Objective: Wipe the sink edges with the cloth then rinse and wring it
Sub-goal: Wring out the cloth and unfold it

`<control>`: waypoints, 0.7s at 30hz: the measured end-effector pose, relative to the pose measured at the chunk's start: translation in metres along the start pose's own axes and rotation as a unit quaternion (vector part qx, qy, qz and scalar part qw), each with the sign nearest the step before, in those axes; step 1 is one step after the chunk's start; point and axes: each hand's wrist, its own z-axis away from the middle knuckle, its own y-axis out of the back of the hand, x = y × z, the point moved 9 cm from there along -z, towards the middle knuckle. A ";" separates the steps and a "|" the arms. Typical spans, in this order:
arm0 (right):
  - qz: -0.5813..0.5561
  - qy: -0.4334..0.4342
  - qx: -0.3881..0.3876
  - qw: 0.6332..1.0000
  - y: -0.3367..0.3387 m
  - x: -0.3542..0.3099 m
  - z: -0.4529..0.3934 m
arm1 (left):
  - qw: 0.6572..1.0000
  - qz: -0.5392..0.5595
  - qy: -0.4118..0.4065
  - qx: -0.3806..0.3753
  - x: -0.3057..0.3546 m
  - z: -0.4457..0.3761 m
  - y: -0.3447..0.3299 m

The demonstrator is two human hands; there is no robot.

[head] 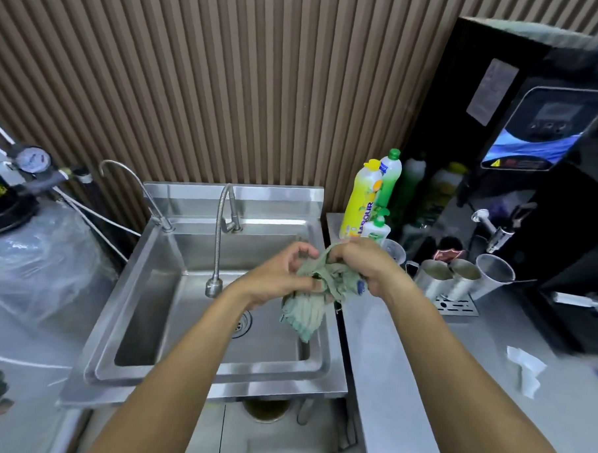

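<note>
Both hands, left hand point(281, 277) and right hand point(361, 263), grip a bunched grey-green cloth point(317, 295) above the stainless steel sink point(195, 376), probably wringing; no water visibly runs.

I see bright, even light, glare on the steel sink point(212, 383), motion-smeared right side, edges bowed.

Your cloth point(317, 295): pale green, faintly striped, one blue patch. Sink point(198, 376) and faucet point(218, 243): brushed silver steel. Wall panel point(229, 69): brown vertical slats. Bottles: one yellow point(358, 201), one green point(389, 175) with white label. Dispenser point(534, 140): glossy black, blue wave.
</note>
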 end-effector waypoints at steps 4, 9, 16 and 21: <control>-0.020 -0.005 -0.005 1.000 0.026 0.035 -0.005 | 0.991 0.123 0.054 0.018 -0.021 -0.009 -0.007; 0.071 0.140 0.117 0.981 0.029 0.046 0.050 | 0.978 0.175 0.106 0.043 -0.045 -0.022 -0.018; -0.040 0.029 0.191 0.980 0.046 0.121 0.092 | 0.959 -0.137 0.090 -0.231 -0.059 -0.012 -0.075; -0.044 -0.027 0.223 0.974 0.076 0.149 0.137 | 0.884 -0.372 -0.067 -0.276 -0.053 -0.024 -0.102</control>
